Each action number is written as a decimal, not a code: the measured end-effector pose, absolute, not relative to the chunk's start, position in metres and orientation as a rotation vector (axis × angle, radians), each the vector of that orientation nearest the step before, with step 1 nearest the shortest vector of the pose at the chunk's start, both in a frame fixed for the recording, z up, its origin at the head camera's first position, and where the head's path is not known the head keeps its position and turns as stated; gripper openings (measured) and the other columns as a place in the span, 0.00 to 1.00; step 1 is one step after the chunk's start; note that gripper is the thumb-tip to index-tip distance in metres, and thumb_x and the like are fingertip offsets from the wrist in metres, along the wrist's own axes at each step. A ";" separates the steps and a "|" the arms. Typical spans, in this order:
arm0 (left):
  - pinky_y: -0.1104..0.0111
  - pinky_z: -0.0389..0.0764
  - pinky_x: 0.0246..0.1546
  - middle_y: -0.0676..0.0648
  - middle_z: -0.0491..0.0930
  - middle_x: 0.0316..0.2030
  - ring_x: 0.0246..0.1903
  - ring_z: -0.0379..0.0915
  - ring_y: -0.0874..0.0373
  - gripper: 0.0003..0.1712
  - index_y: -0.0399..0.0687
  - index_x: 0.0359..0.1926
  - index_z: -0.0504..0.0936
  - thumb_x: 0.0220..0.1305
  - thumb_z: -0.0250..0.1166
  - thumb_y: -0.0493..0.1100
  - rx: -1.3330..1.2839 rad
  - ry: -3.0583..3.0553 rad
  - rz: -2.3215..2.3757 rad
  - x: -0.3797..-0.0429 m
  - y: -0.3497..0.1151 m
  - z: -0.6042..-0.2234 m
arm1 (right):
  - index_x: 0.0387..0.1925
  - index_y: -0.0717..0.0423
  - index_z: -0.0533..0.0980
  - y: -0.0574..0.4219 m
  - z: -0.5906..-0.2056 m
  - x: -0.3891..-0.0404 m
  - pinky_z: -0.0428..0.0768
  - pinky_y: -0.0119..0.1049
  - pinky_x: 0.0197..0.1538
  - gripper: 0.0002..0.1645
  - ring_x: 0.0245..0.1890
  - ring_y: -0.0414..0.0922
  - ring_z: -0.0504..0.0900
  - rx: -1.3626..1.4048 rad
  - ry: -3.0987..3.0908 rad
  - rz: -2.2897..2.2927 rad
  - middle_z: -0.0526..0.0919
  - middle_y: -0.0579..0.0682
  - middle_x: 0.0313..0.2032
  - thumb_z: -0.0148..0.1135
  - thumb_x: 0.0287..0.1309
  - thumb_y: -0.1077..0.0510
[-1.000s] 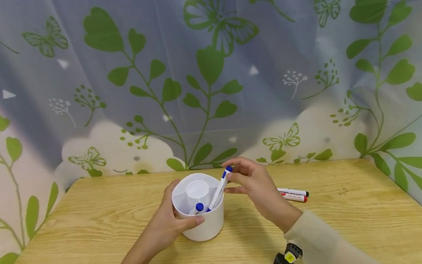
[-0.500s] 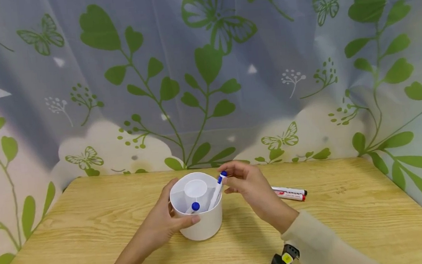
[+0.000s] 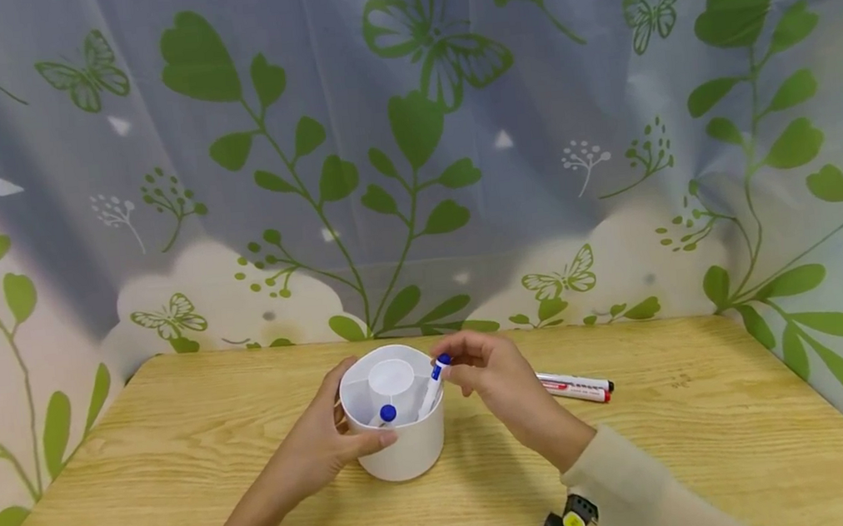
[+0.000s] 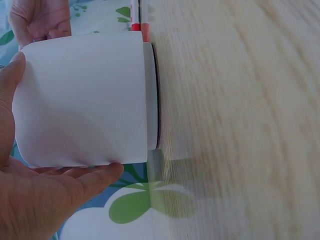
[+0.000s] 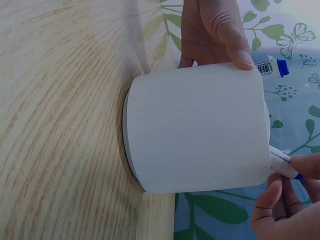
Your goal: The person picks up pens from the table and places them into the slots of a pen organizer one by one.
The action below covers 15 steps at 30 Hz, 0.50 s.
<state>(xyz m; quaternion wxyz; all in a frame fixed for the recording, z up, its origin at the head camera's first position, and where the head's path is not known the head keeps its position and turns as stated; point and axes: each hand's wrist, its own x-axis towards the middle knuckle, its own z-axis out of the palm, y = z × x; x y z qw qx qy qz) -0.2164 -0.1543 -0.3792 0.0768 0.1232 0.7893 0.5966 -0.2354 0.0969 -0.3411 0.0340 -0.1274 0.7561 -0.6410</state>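
A white round pen holder (image 3: 402, 457) with inner compartments stands on the wooden table. My left hand (image 3: 322, 439) grips it from the left, thumb over the front rim and fingers round the far side. At the holder's right side, my right hand (image 3: 495, 382) pinches a white marker (image 3: 433, 391) near its blue cap; the marker leans with its lower part inside the right compartment. Another blue-capped marker (image 3: 387, 415) sits in the front compartment. In the right wrist view its cap (image 5: 283, 68) sticks out past the rim near my left thumb.
Two more white markers lie side by side on the table right of the holder, one with a black end (image 3: 610, 386), one with a red end (image 3: 606, 397), partly behind my right hand. A leaf-patterned curtain (image 3: 417, 213) hangs at the table's back edge.
My right hand has moved down and slightly left, and the pinched marker sits deeper in the holder. My left hand keeps its grip on the holder.
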 end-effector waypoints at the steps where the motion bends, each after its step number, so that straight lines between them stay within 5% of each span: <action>1: 0.43 0.67 0.74 0.39 0.62 0.76 0.78 0.57 0.34 0.65 0.48 0.82 0.47 0.56 0.82 0.42 0.371 2.369 1.784 -0.216 -0.155 -0.379 | 0.52 0.65 0.82 0.097 -0.341 -0.235 0.77 0.32 0.37 0.14 0.41 0.45 0.79 -0.390 2.331 -1.962 0.85 0.55 0.45 0.63 0.66 0.70; 15: 0.42 0.66 0.75 0.39 0.65 0.75 0.77 0.60 0.33 0.64 0.51 0.83 0.49 0.55 0.83 0.45 0.373 2.410 1.745 -0.217 -0.156 -0.379 | 0.56 0.60 0.83 0.103 -0.343 -0.234 0.77 0.32 0.37 0.18 0.42 0.44 0.81 -0.449 2.365 -1.889 0.87 0.56 0.49 0.64 0.66 0.69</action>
